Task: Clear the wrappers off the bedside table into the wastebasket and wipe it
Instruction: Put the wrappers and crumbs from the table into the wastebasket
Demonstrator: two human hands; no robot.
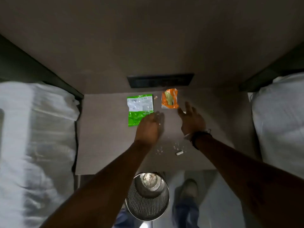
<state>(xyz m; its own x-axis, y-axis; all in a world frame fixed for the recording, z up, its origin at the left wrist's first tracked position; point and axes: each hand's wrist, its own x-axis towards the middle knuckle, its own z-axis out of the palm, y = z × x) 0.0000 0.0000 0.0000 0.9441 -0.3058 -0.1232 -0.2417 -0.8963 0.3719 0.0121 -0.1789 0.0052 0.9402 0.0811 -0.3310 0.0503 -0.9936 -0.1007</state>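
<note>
A green and white wrapper [139, 107] lies flat on the bedside table [105, 137], and an orange wrapper [169, 99] lies to its right near the back. My left hand [150, 127] hovers over the green wrapper's lower right corner, fingers loosely apart, holding nothing. My right hand [191, 119] reaches out with spread fingers just below and right of the orange wrapper, apart from it. Crumbs [176, 146] and a small white scrap [179, 153] lie near the table's front. A metal mesh wastebasket [148, 204] stands on the floor below the front edge.
White bedding [36, 145] flanks the table on the left and more bedding [279, 120] on the right. A dark switch panel [160, 80] sits on the wall behind the table. My shoe [189, 188] stands right of the wastebasket. A tiny scrap [155, 97] lies between the wrappers.
</note>
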